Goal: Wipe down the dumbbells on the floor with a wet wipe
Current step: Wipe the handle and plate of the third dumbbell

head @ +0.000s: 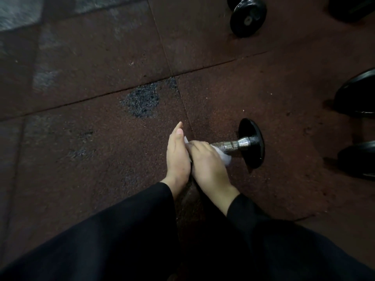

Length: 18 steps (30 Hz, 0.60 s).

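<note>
We have the dumbbell (239, 146) lying on the floor (101, 128) just ahead of us, its knurled metal handle running roughly left to right, climbing slightly toward the right where the black end plate stands on edge. The near, left end of the handle is hidden under our hands, so we cannot tell what sits at that end. The wet wipe (224, 156) is wrapped around the handle, a pale fold of it hanging below the bar just beside our right hand (207, 161). That hand has its fingers curled over the wipe and the bar, holding both. Our left hand (177, 154) sits touching the right one on its left side, fingers straight and together, pointing away from us; whether it presses on a hidden end of the dumbbell we cannot say. The bare stretch of handle lies to the right of the right hand, between it and the plate, so we judge the coming stroke should run along the bar's long axis rightward, and the right hand is the nearer one for it. Further out, other dumbbells (247, 17) rest well apart, at the top edge and along the right edge, not yet in reach.
</note>
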Motion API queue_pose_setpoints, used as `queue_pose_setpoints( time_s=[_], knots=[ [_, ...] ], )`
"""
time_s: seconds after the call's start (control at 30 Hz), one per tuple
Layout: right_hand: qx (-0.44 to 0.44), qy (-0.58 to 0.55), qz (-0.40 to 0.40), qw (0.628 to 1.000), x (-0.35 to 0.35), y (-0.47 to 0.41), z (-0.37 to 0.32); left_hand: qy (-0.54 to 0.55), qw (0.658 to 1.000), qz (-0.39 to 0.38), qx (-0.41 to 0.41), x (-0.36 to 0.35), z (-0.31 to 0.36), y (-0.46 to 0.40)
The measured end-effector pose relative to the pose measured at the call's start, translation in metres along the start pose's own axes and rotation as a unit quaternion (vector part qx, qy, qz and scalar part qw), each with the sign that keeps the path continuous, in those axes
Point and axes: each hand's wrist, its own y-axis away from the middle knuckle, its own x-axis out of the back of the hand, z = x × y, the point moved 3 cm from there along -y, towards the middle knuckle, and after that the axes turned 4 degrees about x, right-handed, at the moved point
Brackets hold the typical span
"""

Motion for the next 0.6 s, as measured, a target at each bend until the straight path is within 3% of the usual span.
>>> queue_pose_setpoints(
  time_s=[0.1, 0.23, 0.37, 0.6],
  knots=[
    [0.008, -0.068, 0.022, 0.997, 0.001, 0.020, 0.005, 0.001, 1.000, -0.004, 0.001, 0.000, 0.000, 0.002],
    [0.099, 0.014, 0.009, 0.995, 0.006, 0.040, 0.018, -0.002, 1.000, -0.009, 0.010, 0.000, 0.003, 0.003],
    [0.048, -0.074, -0.012, 0.996, 0.002, 0.031, 0.009, 0.006, 1.000, -0.002, 0.012, 0.000, 0.005, 0.002],
    [0.137, 0.029, 0.063, 0.988, 0.015, 0.044, 0.022, -0.004, 1.000, -0.001, 0.005, -0.001, 0.005, 0.005]
  ],
)
